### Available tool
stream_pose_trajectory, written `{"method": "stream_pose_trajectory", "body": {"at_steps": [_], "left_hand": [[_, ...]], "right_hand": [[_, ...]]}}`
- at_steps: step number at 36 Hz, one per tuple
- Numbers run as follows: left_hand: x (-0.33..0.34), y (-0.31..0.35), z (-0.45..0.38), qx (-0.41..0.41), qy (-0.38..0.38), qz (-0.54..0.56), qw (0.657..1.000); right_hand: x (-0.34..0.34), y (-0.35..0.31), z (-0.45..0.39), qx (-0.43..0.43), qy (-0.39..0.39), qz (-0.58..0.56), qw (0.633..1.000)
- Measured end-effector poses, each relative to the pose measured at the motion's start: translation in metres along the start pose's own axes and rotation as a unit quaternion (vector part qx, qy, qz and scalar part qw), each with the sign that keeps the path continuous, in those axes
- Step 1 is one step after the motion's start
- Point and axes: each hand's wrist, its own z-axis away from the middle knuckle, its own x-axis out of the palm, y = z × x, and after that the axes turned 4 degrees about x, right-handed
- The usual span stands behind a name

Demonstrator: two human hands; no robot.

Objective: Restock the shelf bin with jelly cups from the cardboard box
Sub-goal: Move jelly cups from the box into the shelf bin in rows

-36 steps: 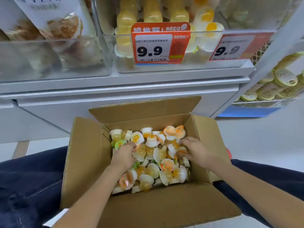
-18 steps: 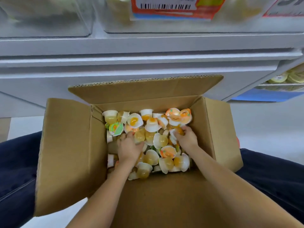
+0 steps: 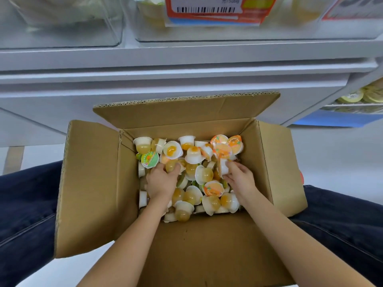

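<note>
Our left hand [image 3: 160,184] has fingers curled round an amber jelly cup [image 3: 171,165] w/ others beneath; our right hand [image 3: 239,179] pinches a white-walled jelly cup [image 3: 223,167] btwn thumb and fingers. Both sit in the heap of small clear plastic jelly cups [image 3: 192,179], orange and green foil lids mixed in, filling the far part of the open brown cardboard box [image 3: 95,183] on our lap. Above, the clear plastic shelf bin [image 3: 238,34] w/ an orange price tag [image 3: 217,9] on the white shelf [image 3: 165,59].
</note>
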Motion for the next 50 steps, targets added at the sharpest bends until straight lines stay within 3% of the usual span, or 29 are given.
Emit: {"method": "stream_pose_trajectory", "body": {"at_steps": [3, 7, 11, 19, 25, 27, 29, 32, 34, 37, 40, 42, 50], "left_hand": [[-0.007, 0.002, 0.002, 0.016, -0.049, -0.085, 0.995], [-0.013, 0.003, -0.005, 0.14, 0.02, -0.156, 0.978], [-0.016, 0.015, -0.024, 0.268, 0.032, -0.283, 0.92], [-0.014, 0.028, -0.059, 0.323, 0.014, -0.465, 0.824], [-0.026, 0.03, -0.052, 0.362, -0.006, -0.476, 0.801], [-0.035, 0.032, -0.043, 0.374, -0.012, -0.444, 0.814], [-0.047, 0.04, -0.033, 0.375, -0.029, -0.362, 0.853], [-0.074, 0.067, -0.016, 0.302, -0.093, -0.123, 0.941], [-0.095, 0.087, -0.005, 0.239, -0.148, 0.011, 0.96], [-0.13, 0.115, 0.02, 0.175, -0.277, 0.158, 0.932], [-0.162, 0.141, 0.052, 0.094, -0.391, 0.37, 0.837], [-0.182, 0.158, 0.071, 0.05, -0.406, 0.453, 0.792], [-0.223, 0.193, 0.114, 0.089, -0.399, 0.534, 0.74]], "right_hand": [[0.0, -0.001, 0.008, 0.042, -0.051, -0.085, 0.994], [0.003, -0.004, 0.018, 0.061, -0.109, -0.117, 0.985], [0.01, -0.008, 0.021, 0.082, -0.136, -0.157, 0.975], [0.011, -0.01, 0.023, 0.108, -0.15, -0.198, 0.963], [0.01, -0.016, 0.029, 0.118, -0.159, -0.221, 0.955], [0.009, -0.021, 0.035, 0.108, -0.167, -0.219, 0.955], [0.007, -0.029, 0.043, 0.095, -0.179, -0.213, 0.956], [0.005, -0.047, 0.059, 0.073, -0.192, -0.191, 0.96], [0.003, -0.065, 0.074, 0.048, -0.201, -0.174, 0.963], [0.0, -0.099, 0.107, -0.012, -0.229, -0.141, 0.963], [-0.001, -0.131, 0.146, -0.125, -0.28, -0.077, 0.949], [-0.001, -0.15, 0.174, -0.21, -0.294, -0.048, 0.931], [-0.003, -0.188, 0.25, -0.439, -0.274, 0.136, 0.845]]}}
